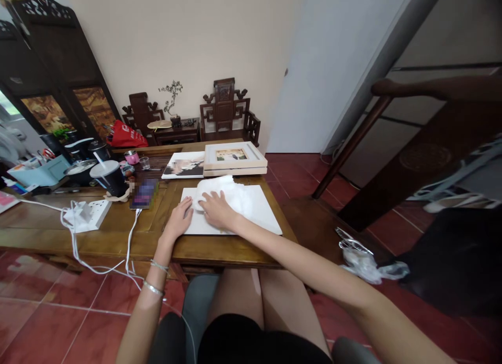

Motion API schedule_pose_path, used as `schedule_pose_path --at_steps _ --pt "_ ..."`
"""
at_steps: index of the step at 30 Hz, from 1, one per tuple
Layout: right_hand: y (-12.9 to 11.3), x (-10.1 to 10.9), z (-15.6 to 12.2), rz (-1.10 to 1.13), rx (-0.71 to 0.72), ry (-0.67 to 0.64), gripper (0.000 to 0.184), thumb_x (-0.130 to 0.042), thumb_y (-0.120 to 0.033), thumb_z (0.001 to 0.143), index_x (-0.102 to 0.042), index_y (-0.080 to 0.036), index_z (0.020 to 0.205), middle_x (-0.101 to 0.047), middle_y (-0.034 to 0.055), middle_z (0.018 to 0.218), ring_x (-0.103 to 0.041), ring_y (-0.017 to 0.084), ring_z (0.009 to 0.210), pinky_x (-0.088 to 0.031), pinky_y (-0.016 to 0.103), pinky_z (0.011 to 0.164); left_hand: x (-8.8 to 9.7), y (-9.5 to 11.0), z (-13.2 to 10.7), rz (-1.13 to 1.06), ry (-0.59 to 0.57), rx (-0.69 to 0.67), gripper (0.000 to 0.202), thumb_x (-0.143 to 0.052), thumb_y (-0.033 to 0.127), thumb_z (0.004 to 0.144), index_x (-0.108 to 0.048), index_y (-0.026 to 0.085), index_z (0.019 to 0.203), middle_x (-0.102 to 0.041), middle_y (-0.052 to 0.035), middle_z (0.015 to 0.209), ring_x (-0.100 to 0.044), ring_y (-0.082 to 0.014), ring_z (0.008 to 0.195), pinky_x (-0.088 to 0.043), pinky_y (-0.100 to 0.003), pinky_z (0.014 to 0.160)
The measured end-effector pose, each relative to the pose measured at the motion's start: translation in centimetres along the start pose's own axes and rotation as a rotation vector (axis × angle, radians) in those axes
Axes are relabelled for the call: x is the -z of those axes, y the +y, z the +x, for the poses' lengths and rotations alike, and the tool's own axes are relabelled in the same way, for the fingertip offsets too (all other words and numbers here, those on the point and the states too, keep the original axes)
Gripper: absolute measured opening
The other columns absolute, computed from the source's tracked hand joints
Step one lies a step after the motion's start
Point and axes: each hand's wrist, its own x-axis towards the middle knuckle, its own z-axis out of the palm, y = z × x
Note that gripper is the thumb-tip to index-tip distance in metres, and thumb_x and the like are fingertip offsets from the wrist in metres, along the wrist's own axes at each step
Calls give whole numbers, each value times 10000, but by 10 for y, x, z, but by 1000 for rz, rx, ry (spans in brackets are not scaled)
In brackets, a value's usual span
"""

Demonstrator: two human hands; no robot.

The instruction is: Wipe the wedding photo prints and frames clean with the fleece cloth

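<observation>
a bunched white cloth (219, 185), or perhaps soft wrapping, lies on a white board (263, 213) near the front edge of the desk (231, 249). the right hand (218, 211) rests on the cloth, fingers spread; the left hand (181, 216) lies unclenched on the board's left edge. behind, a framed picture (235, 156) sits beside a photo panel (187, 165); leftward lies a phone (144, 195).

The right grip (218, 211) covers part of the soft white material (240, 195), which in turn hides a stretch of the white board (263, 213). Pixelation blurs the phone (144, 194) screen and much of the photo print (183, 168). The scene inside the picture frame (261, 157) is too small to read. The left edge cuts off the worktop (47, 236); the right edge, the wooden chair (427, 139).
</observation>
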Motion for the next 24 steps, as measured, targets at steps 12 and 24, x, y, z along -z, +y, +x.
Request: schedule_pose_path --at_steps 12,24 --pt "4 22 -50 79 106 -52 297 -455 -167 823 -617 -156 1071 -619 131 1112 -508 276 1051 -416 399 867 -1 1 0 -44 3 27 427 -436 232 847 -601 113 1222 -525 -134 1376 -440 -255 1322 -288 -446 1139" --pt "-28 3 -4 83 147 43 305 -447 -177 847 -604 -143 1107 -543 166 1216 -460 309 1110 -315 503 968 15 11 1 -171 156 72 541 -189 340 961 -431 91 1376 -458 -119 1439 -425 -194 1334 -320 -362 1123"
